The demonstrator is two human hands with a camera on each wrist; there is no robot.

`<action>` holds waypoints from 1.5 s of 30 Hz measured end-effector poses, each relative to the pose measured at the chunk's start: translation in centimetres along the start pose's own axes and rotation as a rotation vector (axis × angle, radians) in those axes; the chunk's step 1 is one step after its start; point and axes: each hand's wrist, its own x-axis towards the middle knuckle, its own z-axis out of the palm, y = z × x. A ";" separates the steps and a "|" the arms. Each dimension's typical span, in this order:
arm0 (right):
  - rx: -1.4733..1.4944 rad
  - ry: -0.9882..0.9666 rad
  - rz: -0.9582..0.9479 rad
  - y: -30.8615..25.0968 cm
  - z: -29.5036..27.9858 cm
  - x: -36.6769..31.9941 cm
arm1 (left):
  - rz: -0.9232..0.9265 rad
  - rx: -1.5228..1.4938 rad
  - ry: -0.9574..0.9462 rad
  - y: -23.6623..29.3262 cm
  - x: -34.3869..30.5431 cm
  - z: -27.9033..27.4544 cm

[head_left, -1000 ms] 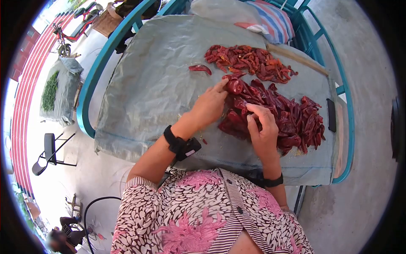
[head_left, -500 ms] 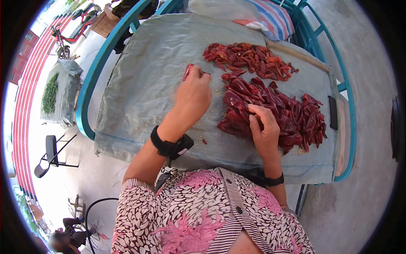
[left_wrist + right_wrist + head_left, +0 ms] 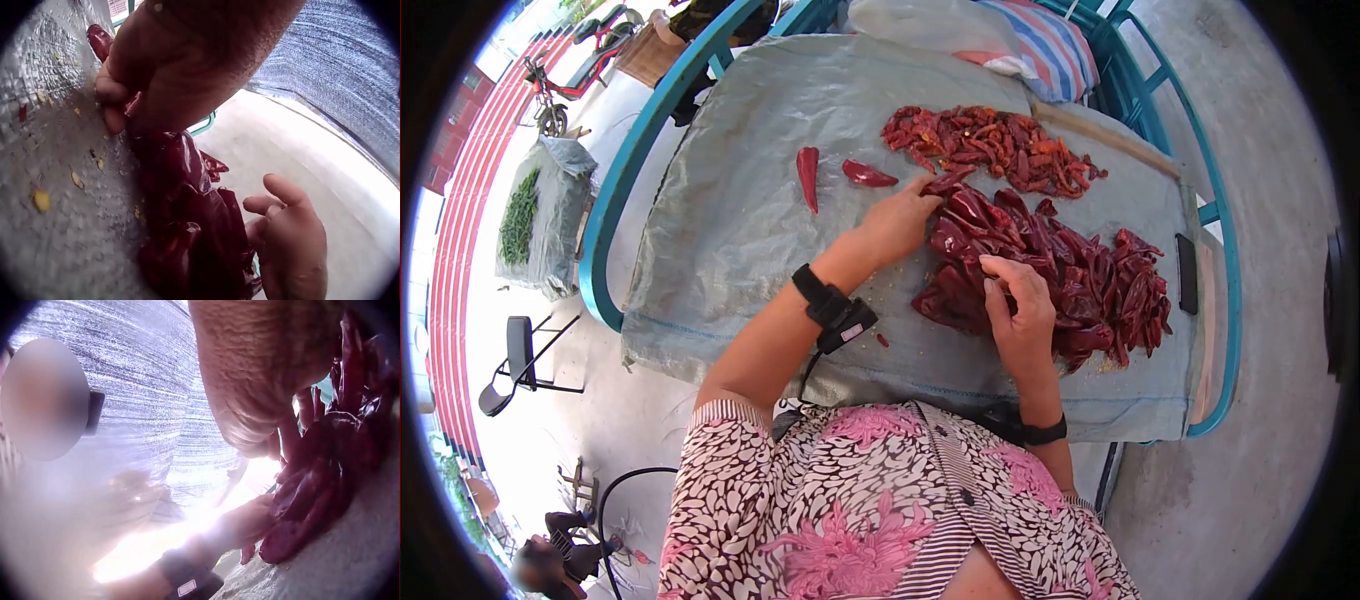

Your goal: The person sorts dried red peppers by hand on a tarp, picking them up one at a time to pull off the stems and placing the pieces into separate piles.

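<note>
A heap of dark red peppers (image 3: 1060, 260) lies on a grey-green woven sheet (image 3: 740, 200). At the heap's upper left end the left hand (image 3: 895, 228) pinches a pepper (image 3: 948, 182); in the left wrist view, red shows between the curled fingers of this hand (image 3: 181, 69). The right hand (image 3: 1025, 320) is held over the heap's near side, thumb and forefinger apart, nothing seen between them. Two single peppers, one upright in view (image 3: 808, 180) and one slanting (image 3: 869, 174), lie left of the heap. A smaller pile of orange-red peppers (image 3: 1000, 150) lies behind.
Teal rails (image 3: 1222, 300) frame the sheet on both sides. A black flat object (image 3: 1186, 273) lies right of the heap, a wooden strip (image 3: 1100, 137) behind it. Striped and pale sacks (image 3: 1050, 50) stand at the back. Small yellow bits (image 3: 41, 200) are scattered on the sheet.
The left hand went left to the single pepper, then returned to the heap. A second pepper now lies apart on the sheet, left of the first. The right hand has hardly moved.
</note>
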 end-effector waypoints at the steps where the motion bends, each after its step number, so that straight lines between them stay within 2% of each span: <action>1: -0.001 -0.006 0.005 0.0 0.0 0.0 | -0.046 0.034 0.001 0.3 -0.3 -0.3; 9: 0.003 0.011 -0.007 0.5 0.2 0.2 | -0.471 0.404 0.060 6.0 -4.9 -6.8; 12: 0.012 0.007 -0.020 0.4 0.5 0.3 | -0.410 0.405 0.165 6.9 -5.0 -6.7; 15: -0.004 0.007 -0.049 0.5 0.5 0.4 | -0.215 0.140 0.061 6.6 -4.3 -5.6; 18: -0.013 0.015 -0.054 0.5 0.3 0.3 | 0.048 -0.159 0.156 5.2 -3.0 -2.7; 21: -0.009 0.013 -0.023 0.3 0.0 0.2 | -0.070 -0.269 -0.023 5.4 -2.4 -2.8; 24: -0.004 0.016 -0.015 0.4 -0.1 0.1 | -0.109 -0.261 -0.143 5.0 -2.2 -3.2; 27: -0.012 0.023 -0.022 0.4 0.0 0.2 | -0.067 -0.250 -0.079 5.0 -2.7 -3.1; 30: -0.030 0.049 -0.038 0.5 0.0 0.3 | -0.039 -0.308 0.171 5.9 -3.7 -3.4; 33: -0.047 0.076 -0.043 0.6 0.0 0.3 | -0.057 -0.155 0.197 6.6 -5.0 -5.4; 38: -0.053 0.106 -0.050 0.9 0.1 0.4 | -0.187 -0.127 0.276 4.6 -7.6 -6.7; 42: -0.300 0.104 -0.034 0.3 -0.3 1.2 | -0.318 -0.194 0.250 4.4 -9.3 -8.0; 45: -0.429 0.058 -0.005 0.7 -0.1 1.4 | -0.297 -0.236 0.369 3.4 -10.1 -7.4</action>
